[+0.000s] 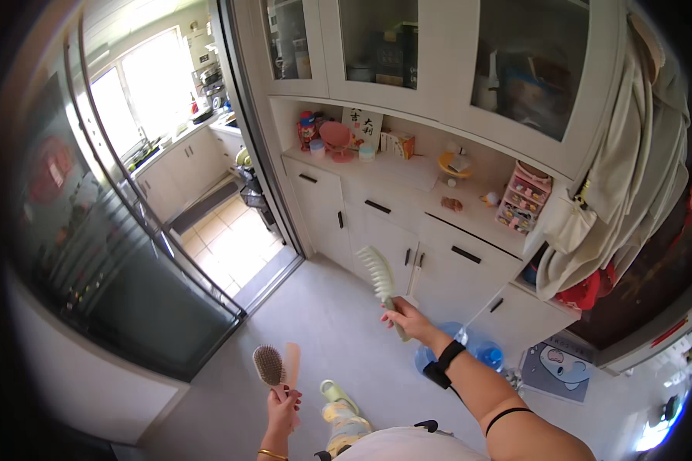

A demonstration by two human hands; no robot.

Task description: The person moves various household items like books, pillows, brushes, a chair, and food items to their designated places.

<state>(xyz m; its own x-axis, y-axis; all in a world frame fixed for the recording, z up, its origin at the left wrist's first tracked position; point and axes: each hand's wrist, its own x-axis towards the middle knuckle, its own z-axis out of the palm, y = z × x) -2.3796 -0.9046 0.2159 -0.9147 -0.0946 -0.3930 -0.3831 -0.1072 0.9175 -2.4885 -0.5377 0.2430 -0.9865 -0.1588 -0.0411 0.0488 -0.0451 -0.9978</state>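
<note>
One right hand [408, 319]: closed round handle of pale-green, wide-toothed plastic comb [384, 274], above grey floor [315, 307]; likely light, stiff, slippery; hold there.
Left hand [283, 406]: closed on oval, brown-padded brush [269, 364] plus flat peach comb-like piece [292, 361], maybe fragile.
Floor clutter: blue plastic containers [490, 356] near white cabinet [369, 238] bottom edge; may get underfoot.

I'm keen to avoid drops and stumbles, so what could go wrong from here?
The left grip holds a hairbrush together with a peach-coloured comb; with two things in it, one might slip to the floor.

The right grip holds a pale green comb by its handle, toothed end sticking out, so a knock could twist it loose.

Blue containers sit on the floor to the right of the green slipper; a careless step might bump them.
</note>
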